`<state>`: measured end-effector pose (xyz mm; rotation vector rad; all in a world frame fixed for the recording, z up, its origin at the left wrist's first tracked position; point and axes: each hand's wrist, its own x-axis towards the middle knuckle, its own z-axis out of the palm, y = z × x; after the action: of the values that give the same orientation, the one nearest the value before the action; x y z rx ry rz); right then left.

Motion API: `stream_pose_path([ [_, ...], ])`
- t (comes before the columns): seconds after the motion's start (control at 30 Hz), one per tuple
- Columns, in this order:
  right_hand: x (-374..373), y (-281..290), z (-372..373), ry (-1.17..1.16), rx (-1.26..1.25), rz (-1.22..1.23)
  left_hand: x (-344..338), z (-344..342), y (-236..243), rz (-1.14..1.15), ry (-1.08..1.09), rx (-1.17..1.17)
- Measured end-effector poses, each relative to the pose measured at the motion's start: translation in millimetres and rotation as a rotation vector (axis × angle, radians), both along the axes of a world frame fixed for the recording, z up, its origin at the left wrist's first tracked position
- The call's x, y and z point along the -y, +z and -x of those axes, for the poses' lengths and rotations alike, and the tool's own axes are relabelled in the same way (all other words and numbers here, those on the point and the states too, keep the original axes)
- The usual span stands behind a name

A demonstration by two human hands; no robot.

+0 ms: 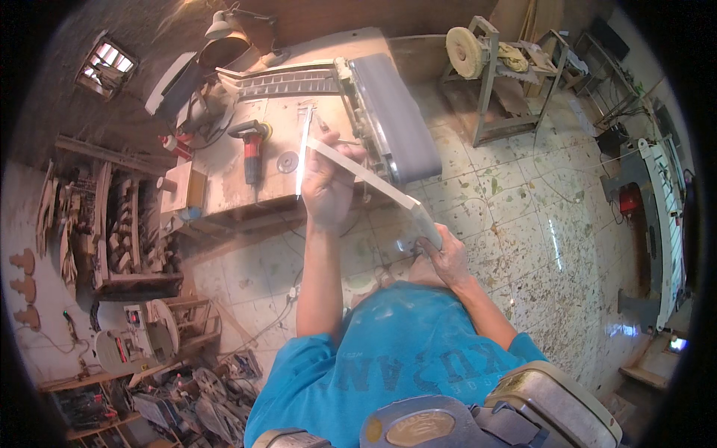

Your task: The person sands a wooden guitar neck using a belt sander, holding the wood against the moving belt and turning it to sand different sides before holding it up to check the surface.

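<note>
A long, pale wooden piece [373, 176] slants across the middle, with an angled section at its lower end. My left hand [328, 179] is closed round its upper end, beside a thin, bright upright strip [302, 153]; I cannot tell whether the two are joined. My right hand [447, 254] grips the lower end. Beyond my hands is a workbench [213, 175] bearing a red-and-black power tool [252, 149], a small grey disc [288, 163] and a belt sander [392, 112], whose wide grey belt looks streaked.
A lamp [219, 28] stands at the back. A metal stand with a round wheel [464, 51] is at upper right. Racks of wood pieces [131, 224] and cluttered shelves [172, 403] line the left. A slatted machine [656, 231] is at right, on tiled floor [523, 261].
</note>
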<state>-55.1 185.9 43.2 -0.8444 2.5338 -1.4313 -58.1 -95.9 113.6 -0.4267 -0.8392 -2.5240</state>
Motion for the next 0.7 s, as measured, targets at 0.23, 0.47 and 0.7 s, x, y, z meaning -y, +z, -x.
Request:
stream_pose_path([
  [0.23,4.6,14.0,-8.4,0.028,-0.006,-0.108,5.9,-1.3,-12.2,-0.083,-0.011,0.036],
  [0.47,14.0,33.4,-13.0,0.062,0.062,-0.182,15.0,-7.1,-26.9,-0.178,-0.001,0.080],
  [0.7,21.5,47.9,-17.2,0.115,0.097,-0.222,22.0,-16.2,-25.7,-0.287,0.016,0.082],
])
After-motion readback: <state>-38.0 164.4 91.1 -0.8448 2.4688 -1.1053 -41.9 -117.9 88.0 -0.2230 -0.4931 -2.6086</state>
